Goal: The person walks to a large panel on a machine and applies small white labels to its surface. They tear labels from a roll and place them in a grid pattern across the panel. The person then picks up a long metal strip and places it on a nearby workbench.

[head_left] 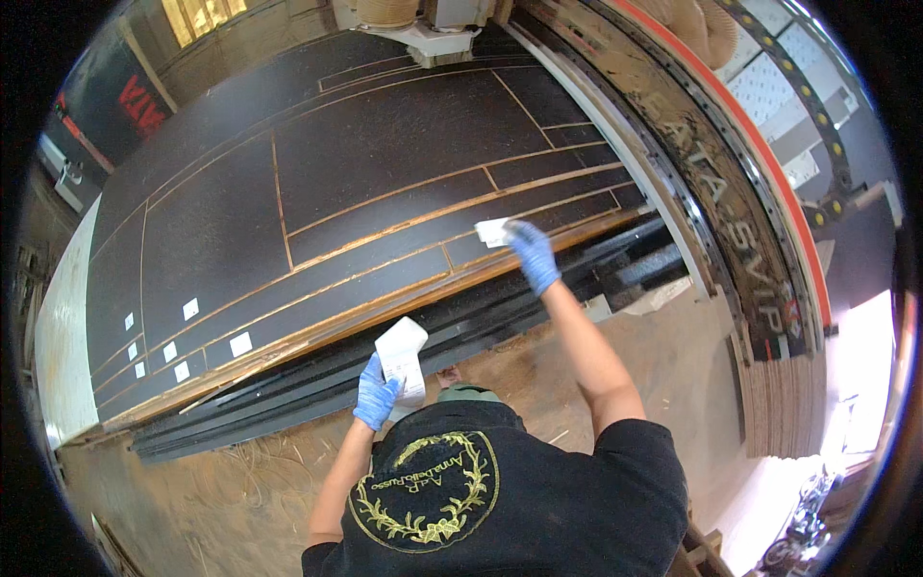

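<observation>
Over dark, tan-grooved board (385, 135), pinching a white label (491, 232) in the motion-blurred, blue-gloved right hand (534, 257). Before the board's front edge, clasping a curled paper strip (401, 344) in the partly hidden left hand (375, 394).

The dark-faced wood panel (212, 221) looks smooth with a low, dusty sheen; raw tan wood shows in its grooves (280, 188) and along its front edge. Toward its front left corner, the labels (240, 343) are white paper. The left hand (377, 394) and right hand (532, 255) wear matt blue cloth gloves (370, 411); the curling label strip (402, 348) is smooth paper.
</observation>
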The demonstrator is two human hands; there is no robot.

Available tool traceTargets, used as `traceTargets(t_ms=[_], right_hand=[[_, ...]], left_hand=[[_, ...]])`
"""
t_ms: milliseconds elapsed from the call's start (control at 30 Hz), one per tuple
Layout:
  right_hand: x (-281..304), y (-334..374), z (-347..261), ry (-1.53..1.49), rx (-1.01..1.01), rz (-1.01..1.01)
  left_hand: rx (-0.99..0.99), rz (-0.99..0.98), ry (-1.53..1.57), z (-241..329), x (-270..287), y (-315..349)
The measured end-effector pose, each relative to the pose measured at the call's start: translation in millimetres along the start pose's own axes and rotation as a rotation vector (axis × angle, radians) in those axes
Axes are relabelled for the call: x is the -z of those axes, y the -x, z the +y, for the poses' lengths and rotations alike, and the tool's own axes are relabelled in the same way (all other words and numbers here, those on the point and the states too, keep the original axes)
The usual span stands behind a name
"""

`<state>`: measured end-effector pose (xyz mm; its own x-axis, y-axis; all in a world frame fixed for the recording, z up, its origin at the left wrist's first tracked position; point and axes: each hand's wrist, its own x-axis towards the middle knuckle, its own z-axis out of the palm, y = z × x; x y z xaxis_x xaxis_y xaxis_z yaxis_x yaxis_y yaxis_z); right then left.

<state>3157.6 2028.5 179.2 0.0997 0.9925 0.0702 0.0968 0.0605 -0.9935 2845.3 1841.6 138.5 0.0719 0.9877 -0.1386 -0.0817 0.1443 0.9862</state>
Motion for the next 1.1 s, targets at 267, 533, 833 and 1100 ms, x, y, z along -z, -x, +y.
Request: traceTargets(t_ms=[267,533,833,1100], right_hand=[[66.0,-163.6,55.1,0.846,0.088,0.175],[101.0,-202.3,64.9,1.583,0.175,0.054],[14.1,-132.7,76.6,1.568,-0.103,-0.139],[-96.0,54.7,12.5,-0.017,-0.033,-0.414]], left_hand=[[0.081,0.225,0.011,11.7,-13.7,-18.2],[0.084,0.352,0.027,15.8,-12.7,-14.6],[0.026,0.315,-0.052,6.5,-1.5,-19.4],[-0.024,0.291,0.199,23.9,11.3,-0.9]])
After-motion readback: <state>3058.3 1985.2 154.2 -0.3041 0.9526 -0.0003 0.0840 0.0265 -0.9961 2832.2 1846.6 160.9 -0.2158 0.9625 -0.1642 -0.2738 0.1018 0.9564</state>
